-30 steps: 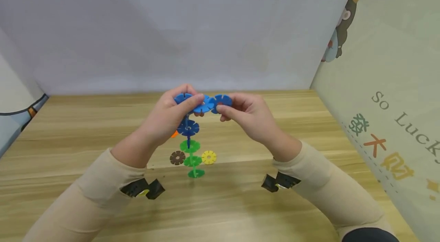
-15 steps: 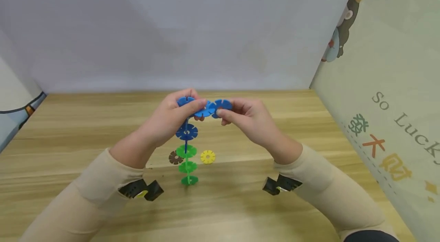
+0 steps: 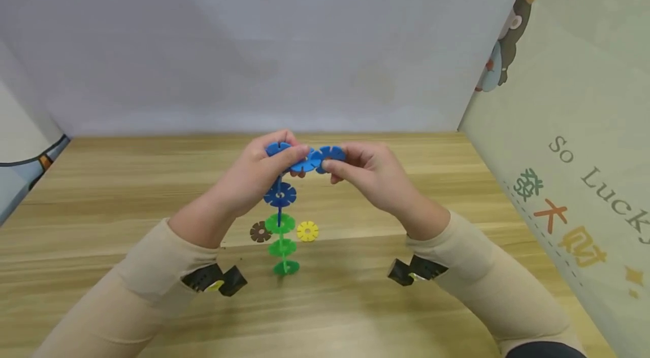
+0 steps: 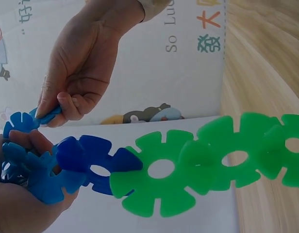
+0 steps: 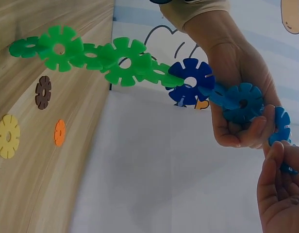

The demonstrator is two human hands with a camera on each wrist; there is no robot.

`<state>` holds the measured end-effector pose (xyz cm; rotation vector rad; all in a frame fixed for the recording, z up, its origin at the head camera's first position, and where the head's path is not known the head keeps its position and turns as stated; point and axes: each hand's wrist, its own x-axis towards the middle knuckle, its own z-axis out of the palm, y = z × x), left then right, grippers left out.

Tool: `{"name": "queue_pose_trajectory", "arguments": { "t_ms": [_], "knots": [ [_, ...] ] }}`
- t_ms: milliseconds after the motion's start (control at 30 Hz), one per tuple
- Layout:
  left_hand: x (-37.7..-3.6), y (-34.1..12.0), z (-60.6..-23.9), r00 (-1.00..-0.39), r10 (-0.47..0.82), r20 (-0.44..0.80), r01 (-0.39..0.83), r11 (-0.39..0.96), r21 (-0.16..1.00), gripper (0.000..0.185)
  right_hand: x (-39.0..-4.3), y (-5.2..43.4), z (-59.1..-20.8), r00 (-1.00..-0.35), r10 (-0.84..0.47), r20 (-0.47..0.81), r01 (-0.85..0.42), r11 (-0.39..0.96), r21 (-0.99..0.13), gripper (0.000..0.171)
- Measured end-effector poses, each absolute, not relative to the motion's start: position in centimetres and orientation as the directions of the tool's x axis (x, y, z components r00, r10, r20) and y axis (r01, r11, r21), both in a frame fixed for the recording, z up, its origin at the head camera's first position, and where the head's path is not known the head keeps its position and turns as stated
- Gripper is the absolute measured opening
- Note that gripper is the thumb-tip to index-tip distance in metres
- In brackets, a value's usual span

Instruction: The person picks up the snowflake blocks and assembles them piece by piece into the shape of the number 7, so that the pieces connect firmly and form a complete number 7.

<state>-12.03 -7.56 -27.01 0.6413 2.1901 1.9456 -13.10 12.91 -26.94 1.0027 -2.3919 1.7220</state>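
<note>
My left hand grips the top light-blue discs of a chain of slotted plastic discs held above the wooden table. Below them hang a dark-blue disc and three green discs, the lowest close to the tabletop. My right hand pinches the outermost light-blue disc at the chain's right end. In the left wrist view the green discs stretch away from the left hand, with the right hand above. The right wrist view shows the left hand holding the blue end.
Loose discs lie on the table under the chain: a brown disc, a yellow disc, and an orange disc seen only in the right wrist view. A grey backdrop stands behind and a printed panel on the right.
Both hands have sunk slightly with the chain. The hanging green end has swung a little and dropped nearer the table. Both grips are unchanged.
</note>
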Motion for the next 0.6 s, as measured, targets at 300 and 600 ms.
{"name": "queue_pose_trajectory", "arguments": {
  "t_ms": [300,600],
  "knots": [
    [-12.32,-7.75,-26.34,-0.887,0.424,0.185,0.233,0.064,0.970,0.024,-13.19,12.74,-26.31,-0.760,-0.492,0.424,-0.553,0.147,-0.820,0.007],
    [-12.60,-8.15,-26.22,-0.877,0.456,0.151,0.191,0.043,0.981,0.023,-13.42,12.67,-26.48,-0.756,-0.516,0.402,-0.545,0.157,-0.824,0.007]
  ]
}}
